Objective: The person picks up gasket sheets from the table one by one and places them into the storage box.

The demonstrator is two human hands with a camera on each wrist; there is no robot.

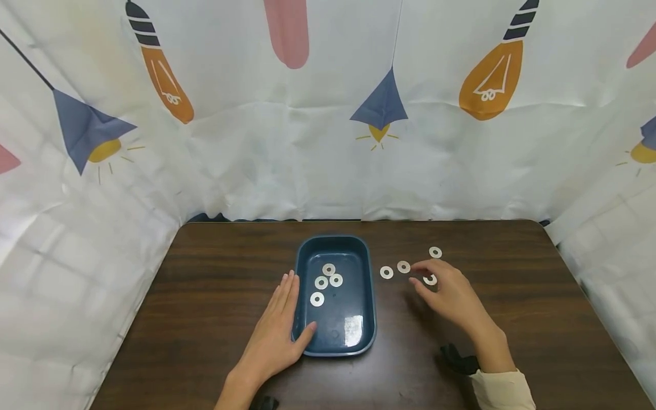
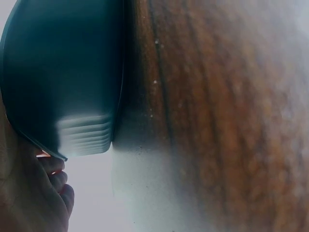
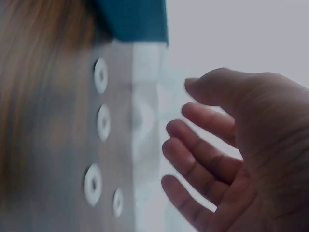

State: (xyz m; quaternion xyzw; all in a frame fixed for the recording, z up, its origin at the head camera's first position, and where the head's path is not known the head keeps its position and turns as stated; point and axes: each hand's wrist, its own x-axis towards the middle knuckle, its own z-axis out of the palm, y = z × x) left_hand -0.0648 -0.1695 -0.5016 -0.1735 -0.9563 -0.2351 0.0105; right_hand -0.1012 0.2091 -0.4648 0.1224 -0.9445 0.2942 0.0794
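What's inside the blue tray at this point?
The blue tray holds four pale rings on its floor. The left hand covers part of its left edge with the thumb; anything beneath that cannot be seen.

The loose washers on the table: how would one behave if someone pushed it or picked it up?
A washer lies flat, so a push would probably slide it rather than roll it. Looking thin and sitting low on the wooden tabletop, it may be fiddly to pinch.

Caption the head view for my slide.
Left hand against a blue tray holding four washers; right hand near four more on the table.
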